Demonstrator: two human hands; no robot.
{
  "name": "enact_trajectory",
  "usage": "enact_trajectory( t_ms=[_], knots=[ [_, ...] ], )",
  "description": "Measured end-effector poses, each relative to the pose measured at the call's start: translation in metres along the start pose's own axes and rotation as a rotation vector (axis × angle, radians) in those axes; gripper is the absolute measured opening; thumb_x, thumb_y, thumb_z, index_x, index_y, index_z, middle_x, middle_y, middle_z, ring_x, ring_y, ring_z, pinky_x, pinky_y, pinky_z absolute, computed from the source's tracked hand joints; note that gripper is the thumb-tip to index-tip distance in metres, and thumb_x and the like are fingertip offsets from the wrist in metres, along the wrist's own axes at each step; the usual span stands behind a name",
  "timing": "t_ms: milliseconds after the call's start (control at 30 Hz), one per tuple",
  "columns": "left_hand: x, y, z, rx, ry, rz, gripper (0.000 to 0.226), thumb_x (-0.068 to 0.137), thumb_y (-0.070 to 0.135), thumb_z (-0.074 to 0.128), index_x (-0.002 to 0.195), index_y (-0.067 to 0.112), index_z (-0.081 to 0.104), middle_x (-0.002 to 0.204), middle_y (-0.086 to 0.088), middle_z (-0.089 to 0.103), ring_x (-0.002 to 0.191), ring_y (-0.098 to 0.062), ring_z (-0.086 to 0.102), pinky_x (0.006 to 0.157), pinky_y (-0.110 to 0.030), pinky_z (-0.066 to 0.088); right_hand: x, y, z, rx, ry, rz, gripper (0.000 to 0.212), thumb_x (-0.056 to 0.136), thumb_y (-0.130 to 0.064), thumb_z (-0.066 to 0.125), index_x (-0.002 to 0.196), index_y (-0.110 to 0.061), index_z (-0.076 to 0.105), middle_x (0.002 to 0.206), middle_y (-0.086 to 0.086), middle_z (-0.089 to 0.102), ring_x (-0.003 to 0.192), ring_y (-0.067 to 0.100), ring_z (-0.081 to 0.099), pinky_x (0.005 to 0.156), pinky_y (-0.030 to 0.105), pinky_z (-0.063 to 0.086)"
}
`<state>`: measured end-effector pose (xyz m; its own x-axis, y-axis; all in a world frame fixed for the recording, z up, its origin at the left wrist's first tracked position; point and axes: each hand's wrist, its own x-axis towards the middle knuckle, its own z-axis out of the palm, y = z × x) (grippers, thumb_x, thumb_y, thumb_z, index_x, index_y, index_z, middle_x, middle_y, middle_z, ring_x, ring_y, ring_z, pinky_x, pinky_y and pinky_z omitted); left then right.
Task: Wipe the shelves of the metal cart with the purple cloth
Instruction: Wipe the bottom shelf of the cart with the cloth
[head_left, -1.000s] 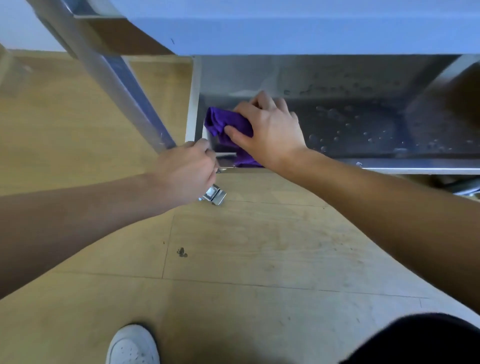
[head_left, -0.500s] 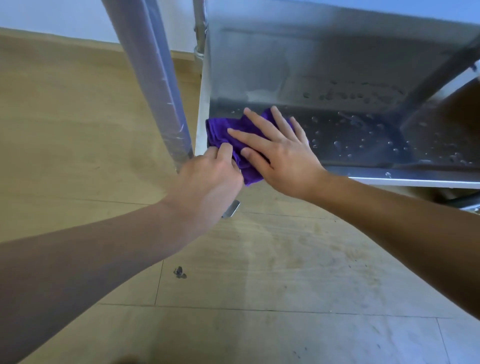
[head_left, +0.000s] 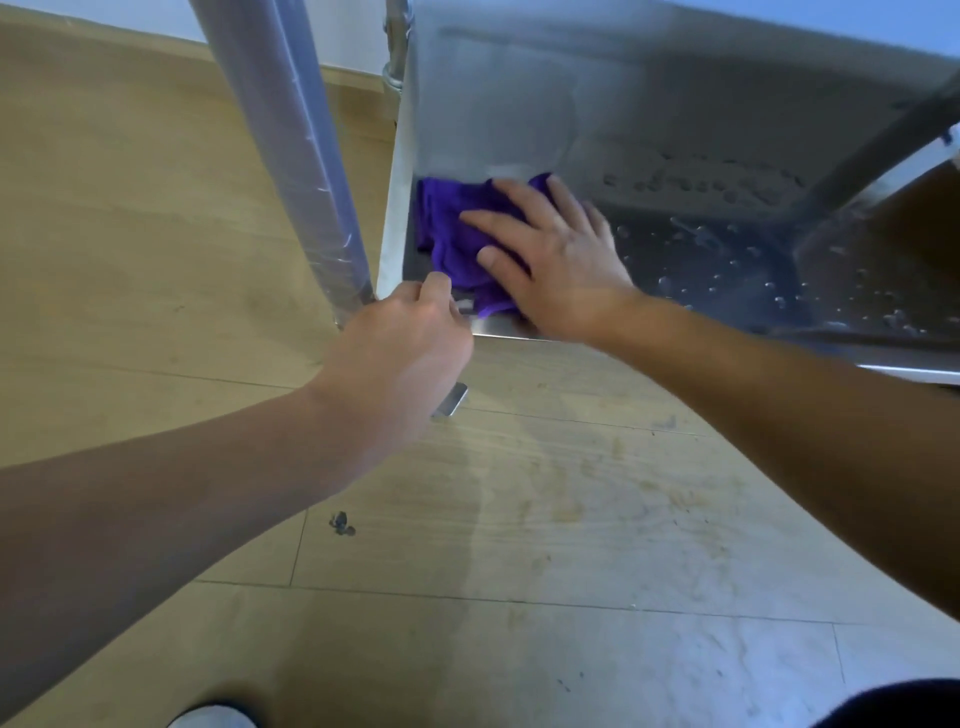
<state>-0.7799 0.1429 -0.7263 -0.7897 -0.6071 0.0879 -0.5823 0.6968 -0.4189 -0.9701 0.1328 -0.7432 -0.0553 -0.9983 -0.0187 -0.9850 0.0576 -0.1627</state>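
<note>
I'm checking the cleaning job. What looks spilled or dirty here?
Water droplets still dot the shelf to the right of the cloth under the right hand. A dark speck lies on the floor.

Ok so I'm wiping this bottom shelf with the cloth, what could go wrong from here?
1. The right hand presses the purple cloth flat in the left corner, while water droplets sit untouched further right. They may be missed or just smeared.
2. The bunched cloth may soak through and leave streaks.
3. The left hand grips the shelf's front corner beside the cart leg. The thin metal edge might scrape skin if the cart shifts.
</note>
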Motion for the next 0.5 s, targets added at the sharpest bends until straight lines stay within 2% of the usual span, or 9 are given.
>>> enact_trajectory(
  t_ms=[133, 200, 267, 333, 367, 433, 500],
  knots=[
    [0.0, -0.002, 0.002, -0.027, 0.0, 0.039, 0.035, 0.05, -0.005, 0.04, 0.063, 0.013, 0.067, 0.065, -0.001, 0.052, 0.047, -0.014, 0.051, 0.039, -0.02, 0.025, -0.017, -0.009, 0.003, 0.026, -0.004, -0.045, 0.045, 0.1, -0.055, 0.034, 0.145, -0.049, 0.034, 0.162, -0.012, 0.015, 0.15, 0.032, 0.003, 0.12, 0.053, 0.005],
    [0.007, -0.009, 0.001, -0.128, -0.083, 0.068, 0.019, 0.058, -0.007, 0.061, 0.067, 0.008, 0.066, 0.07, -0.006, 0.053, 0.048, -0.021, 0.053, 0.039, -0.022, 0.039, -0.011, -0.007, 0.004, 0.032, 0.006, -0.039, 0.045, 0.1, -0.056, 0.034, 0.145, -0.049, 0.035, 0.161, -0.012, 0.017, 0.15, 0.03, 0.005, 0.12, 0.053, 0.006],
    [0.012, -0.013, -0.005, -0.18, -0.178, 0.068, 0.017, 0.071, 0.003, 0.075, 0.085, 0.01, 0.066, 0.086, -0.006, 0.055, 0.061, -0.023, 0.06, 0.049, -0.029, 0.05, -0.002, -0.002, 0.003, 0.003, 0.022, -0.026, 0.045, 0.1, -0.057, 0.031, 0.145, -0.05, 0.034, 0.161, -0.012, 0.018, 0.15, 0.03, 0.007, 0.12, 0.053, 0.007],
    [0.014, -0.011, -0.008, -0.182, -0.262, 0.032, 0.027, 0.085, 0.004, 0.062, 0.111, 0.01, 0.06, 0.107, -0.006, 0.05, 0.081, -0.024, 0.061, 0.063, -0.034, 0.051, 0.01, 0.01, 0.003, -0.024, 0.039, 0.009, 0.045, 0.1, -0.058, 0.03, 0.144, -0.05, 0.034, 0.16, -0.012, 0.02, 0.149, 0.03, 0.01, 0.119, 0.054, 0.01],
    [0.014, -0.008, -0.01, -0.167, -0.309, 0.019, 0.036, 0.085, -0.001, 0.057, 0.119, 0.007, 0.055, 0.113, -0.007, 0.047, 0.083, -0.025, 0.059, 0.065, -0.034, 0.049, 0.017, 0.017, 0.002, -0.03, 0.05, 0.032, 0.045, 0.099, -0.058, 0.031, 0.143, -0.05, 0.035, 0.16, -0.012, 0.021, 0.148, 0.03, 0.012, 0.118, 0.054, 0.012],
    [0.012, -0.004, -0.01, -0.161, -0.324, 0.001, 0.046, 0.08, -0.007, 0.053, 0.125, 0.004, 0.049, 0.118, -0.008, 0.045, 0.076, -0.023, 0.05, 0.064, -0.033, 0.044, 0.025, 0.03, 0.0, -0.015, 0.069, 0.09, 0.045, 0.098, -0.058, 0.033, 0.142, -0.05, 0.036, 0.159, -0.011, 0.023, 0.147, 0.031, 0.015, 0.117, 0.054, 0.016],
    [0.007, -0.006, -0.004, -0.225, -0.289, -0.032, 0.039, 0.082, -0.003, 0.055, 0.119, 0.008, 0.053, 0.115, -0.005, 0.047, 0.071, -0.02, 0.049, 0.065, -0.032, 0.05, 0.024, 0.031, 0.002, -0.002, 0.064, 0.103, 0.045, 0.099, -0.057, 0.033, 0.143, -0.049, 0.035, 0.16, -0.01, 0.021, 0.147, 0.032, 0.014, 0.117, 0.054, 0.015]
  ],
)
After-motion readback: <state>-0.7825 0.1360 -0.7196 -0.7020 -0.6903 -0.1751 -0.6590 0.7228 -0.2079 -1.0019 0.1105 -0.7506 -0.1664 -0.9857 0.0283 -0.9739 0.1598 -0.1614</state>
